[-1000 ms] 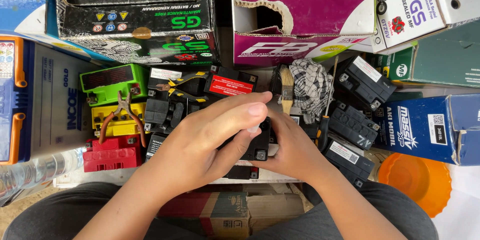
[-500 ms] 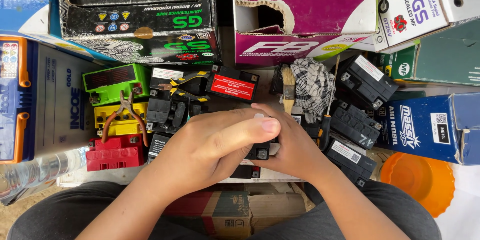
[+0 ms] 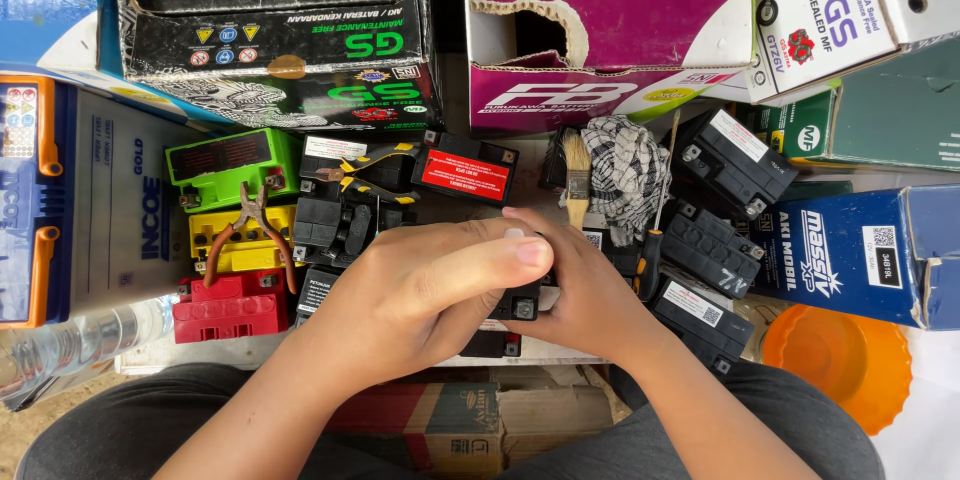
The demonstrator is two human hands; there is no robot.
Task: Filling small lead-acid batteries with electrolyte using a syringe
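Both my hands close around a small black battery [image 3: 517,306] held over a white board at the middle. My left hand [image 3: 425,290] wraps over the top, its fingers pointing right. Behind it, my right hand [image 3: 585,290] grips the same battery from the right. Most of the battery is hidden; only a lower corner with a terminal shows. Around it lie more small batteries: black ones [image 3: 730,162], one with a red label [image 3: 463,172], a green one [image 3: 230,165], a yellow one [image 3: 225,240] and a red one [image 3: 228,308].
Red-handled pliers [image 3: 252,230] lie on the yellow battery. A paintbrush [image 3: 576,175], a checked cloth [image 3: 628,170] and a screwdriver [image 3: 650,260] lie at right. Cardboard battery boxes [image 3: 610,30] line the back, an orange lid [image 3: 838,365] sits lower right, a plastic bottle [image 3: 75,340] lower left.
My left hand has slid a little to the right over the black battery. The right hand keeps its grip, and nothing else has moved.
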